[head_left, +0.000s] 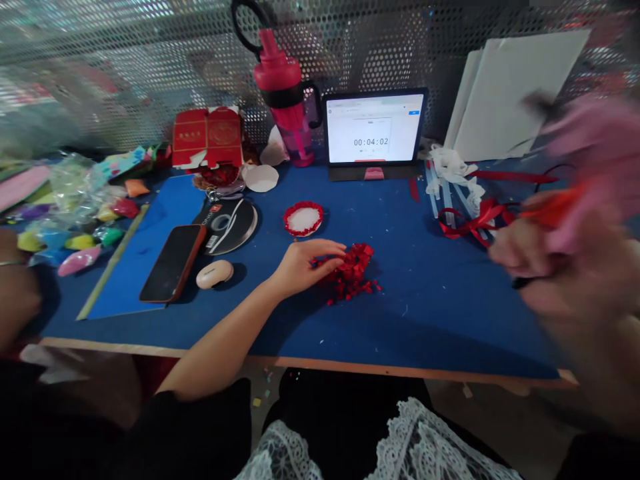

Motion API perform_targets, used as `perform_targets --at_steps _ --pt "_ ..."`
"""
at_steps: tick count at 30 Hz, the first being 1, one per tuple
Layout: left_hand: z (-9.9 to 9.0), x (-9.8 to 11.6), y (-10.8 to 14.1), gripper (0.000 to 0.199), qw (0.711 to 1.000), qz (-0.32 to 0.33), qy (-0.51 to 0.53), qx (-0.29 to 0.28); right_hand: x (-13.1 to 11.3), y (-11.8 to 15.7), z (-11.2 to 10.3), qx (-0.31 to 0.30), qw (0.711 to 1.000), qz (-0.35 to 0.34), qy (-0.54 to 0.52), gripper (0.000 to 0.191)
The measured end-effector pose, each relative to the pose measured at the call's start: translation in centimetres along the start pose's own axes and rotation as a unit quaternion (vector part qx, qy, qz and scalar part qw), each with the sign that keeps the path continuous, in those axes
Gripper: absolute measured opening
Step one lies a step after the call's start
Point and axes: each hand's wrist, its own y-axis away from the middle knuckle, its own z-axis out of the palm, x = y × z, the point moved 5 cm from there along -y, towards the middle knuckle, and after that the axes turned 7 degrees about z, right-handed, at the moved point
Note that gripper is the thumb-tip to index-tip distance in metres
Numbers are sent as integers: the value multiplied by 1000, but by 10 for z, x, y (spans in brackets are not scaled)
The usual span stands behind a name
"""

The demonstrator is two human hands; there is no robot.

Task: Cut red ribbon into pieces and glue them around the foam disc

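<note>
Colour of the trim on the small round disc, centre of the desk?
The trim on the small round disc is red, around a white centre; the head view shows it best.

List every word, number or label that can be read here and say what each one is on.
"00:04:02": large timer digits on the tablet screen.
Smaller text on that screen: too small to read.
Gold markings on the red box: too blurred to read.
Label on the black spool: too small to read.
</note>
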Motion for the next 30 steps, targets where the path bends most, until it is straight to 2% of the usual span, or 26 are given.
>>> perform_targets --at_steps 1,3,5,6,9,14,17,23,30 --pt "-6 -4 0 18 999 -31 -3 41 7 -6 34 -57 990 61 -113 26" --pt "-16 -13 2 17 990 -93 -6 107 24 -9 80 -122 954 165 -218 21" --pt "-20 -21 4 18 980 -139 8 139 44 -6 101 -157 924 231 -260 18" --pt "-20 -24 4 18 978 -154 19 142 52 -3 105 -169 918 243 -263 20" --pt "-15 -27 3 18 980 -158 35 116 70 5 110 -211 905 251 -270 22" --pt "0 -16 -2 16 997 -54 -49 7 75 13 117 -264 896 235 -268 20" --pt "7 -13 -2 17 994 -27 -101 -43 76 15 118 -272 896 240 -257 20" --pt "13 -13 -3 3 991 -39 -106 -71 77 16 117 -272 892 249 -262 17" --pt "16 -12 -4 8 988 -31 -115 -98 76 15 117 -269 895 242 -262 15"
